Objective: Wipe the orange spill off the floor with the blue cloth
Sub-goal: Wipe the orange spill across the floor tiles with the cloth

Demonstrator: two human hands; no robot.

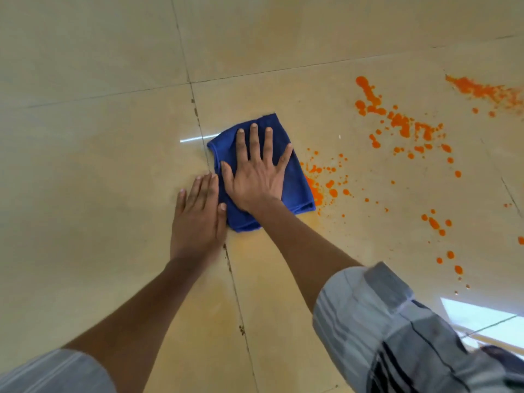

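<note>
The right hand (255, 177) is laid flat on the cloth (295, 180), fingers straight and spread wide, palm pressed down; nothing is gripped. The left hand (198, 217) is set flat on the floor (99, 165) just left of the cloth, fingers straight and close together, its thumb touching the cloth's left edge. Nothing is held by it either.

The cloth, blue and folded to a rough rectangle, is seen near the middle of the view, just right of a grout line (198, 120). Its long axis is run from far-left to near-right. Its right edge is met by the nearest part of the spill (314, 191), where orange is smeared against the fabric.

From there the spill is scattered to the right and far-right as drops and blotches, with a denser band (402, 123) farther off and a streak (482, 90) at the far right edge. More drops are noted near-right.

A faint yellowish film is seen on the tiles near the cloth. Rolled striped sleeves (368, 313) are visible at both forearms. No containers are in view.
</note>
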